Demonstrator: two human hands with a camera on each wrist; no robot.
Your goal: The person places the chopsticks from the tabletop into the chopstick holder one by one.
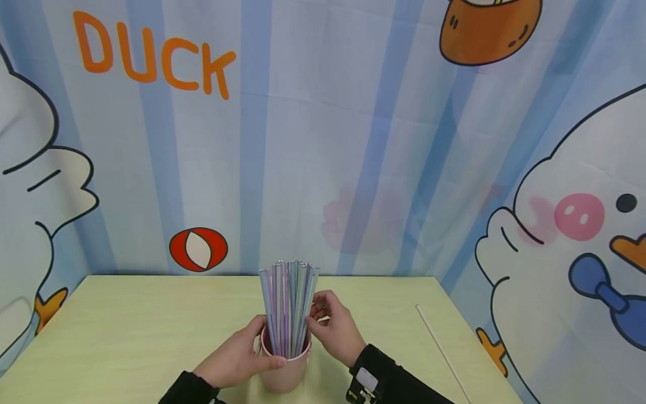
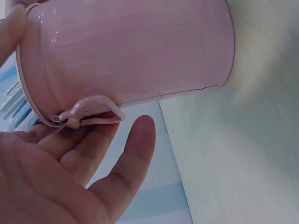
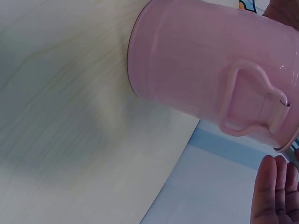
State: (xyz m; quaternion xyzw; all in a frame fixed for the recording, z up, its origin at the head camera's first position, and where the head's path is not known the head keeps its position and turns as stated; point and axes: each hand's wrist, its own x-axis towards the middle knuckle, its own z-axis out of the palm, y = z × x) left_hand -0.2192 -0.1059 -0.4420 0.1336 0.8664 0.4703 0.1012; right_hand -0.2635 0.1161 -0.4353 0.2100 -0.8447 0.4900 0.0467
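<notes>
A small pink metal bucket (image 1: 284,377) stands upright on the table, filled with a bundle of purple, blue and greenish straws (image 1: 289,308) that reach high above its rim. My left hand (image 1: 239,352) holds the bucket at its left side, thumb across the front near the rim and fingers behind. In the left wrist view, those fingers lie by a wire handle loop (image 2: 96,109). My right hand (image 1: 335,328) is at the right edge of the bundle, thumb tip by the outermost straws. Its fingers (image 3: 266,186) extend beside the rim in the right wrist view.
A single white straw (image 1: 441,350) lies on the pale wooden table (image 1: 166,314), to the right of my right arm. Behind the table hangs a blue striped curtain (image 1: 313,140) printed with cartoon ducks and lettering.
</notes>
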